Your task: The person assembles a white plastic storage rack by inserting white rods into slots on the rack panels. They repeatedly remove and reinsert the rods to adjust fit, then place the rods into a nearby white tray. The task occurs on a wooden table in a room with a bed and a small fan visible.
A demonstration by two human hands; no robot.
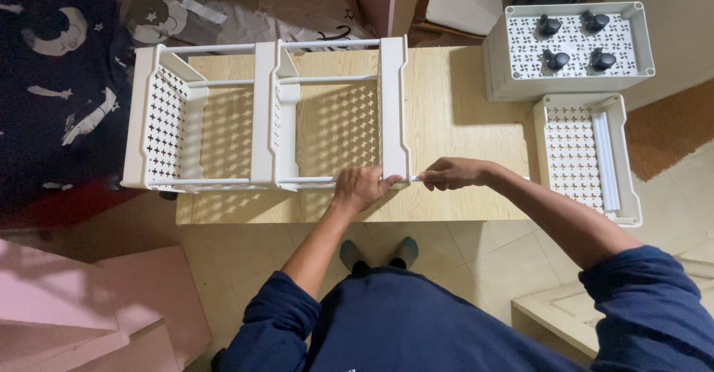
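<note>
Gripping the near corner of the white rack lying sideways on the wooden table, the left hand curls closed around it; the right hand pinches what seems a thin white rod between both hands, meeting that corner.

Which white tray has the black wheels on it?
The far right tray, upside down with four black wheels. The tray nearer has only white rods.

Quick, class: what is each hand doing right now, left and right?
Left hand: closed on the near edge of the white rack.
Right hand: closed on a thin white rod at the rack's end.
</note>
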